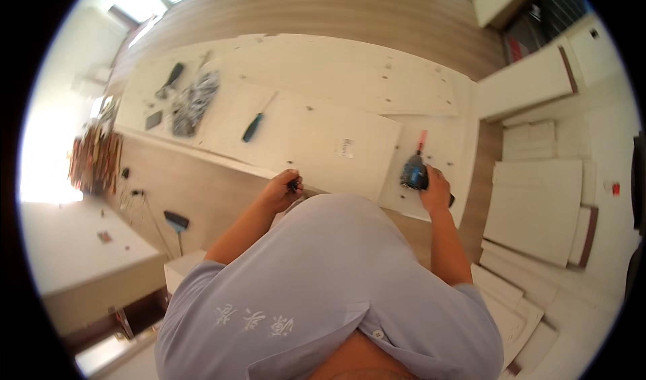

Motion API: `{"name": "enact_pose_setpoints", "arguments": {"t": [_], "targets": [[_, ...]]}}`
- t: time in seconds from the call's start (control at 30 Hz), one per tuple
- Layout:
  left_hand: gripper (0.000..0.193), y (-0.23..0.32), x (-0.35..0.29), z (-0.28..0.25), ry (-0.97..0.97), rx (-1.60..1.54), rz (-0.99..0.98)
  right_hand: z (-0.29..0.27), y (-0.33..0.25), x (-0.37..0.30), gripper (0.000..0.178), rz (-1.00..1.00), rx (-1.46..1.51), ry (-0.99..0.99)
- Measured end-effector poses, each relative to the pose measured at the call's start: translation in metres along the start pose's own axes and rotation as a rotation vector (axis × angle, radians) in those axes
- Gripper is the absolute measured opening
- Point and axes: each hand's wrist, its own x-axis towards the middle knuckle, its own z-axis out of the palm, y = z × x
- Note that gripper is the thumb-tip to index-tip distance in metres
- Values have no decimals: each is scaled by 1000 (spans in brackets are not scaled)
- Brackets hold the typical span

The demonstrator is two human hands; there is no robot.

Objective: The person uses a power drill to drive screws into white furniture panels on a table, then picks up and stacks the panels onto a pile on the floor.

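My right hand (437, 190) is wrapped round the handle of a blue and black cordless drill (412, 172). A red tip (422, 141) points away from me, over the right part of the white boards. Close to the boards' near edge, my left hand (281, 192) is closed round small dark pieces whose kind I cannot make out. A white panel (323, 131) lies flat on larger white boards (350, 57) in front of me. Small dark fittings are dotted over them. On the panel's left rests a screwdriver (253, 127) with a dark green handle.
Left on the boards are a clear bag of small parts (195, 104), a black-handled tool (173, 76) and a grey block (153, 120). More panels (535, 208) are stacked at right. A white cabinet (87, 245), dustpan (177, 220) and bundled strips (96, 161) stand at left.
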Motion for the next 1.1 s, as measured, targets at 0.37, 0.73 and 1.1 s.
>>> {"name": "enact_pose_setpoints", "arguments": {"t": [0.37,0.73,1.1], "targets": [[28,63,-14,-88,137,-58,122,-5,-1,11,67,113,88,-45],[28,276,75,-241,100,-432,341,39,-143,-10,41,305,242,190],[33,515,199,-226,13,-167,435,72,-322,-95,39,572,338,-75]]}}
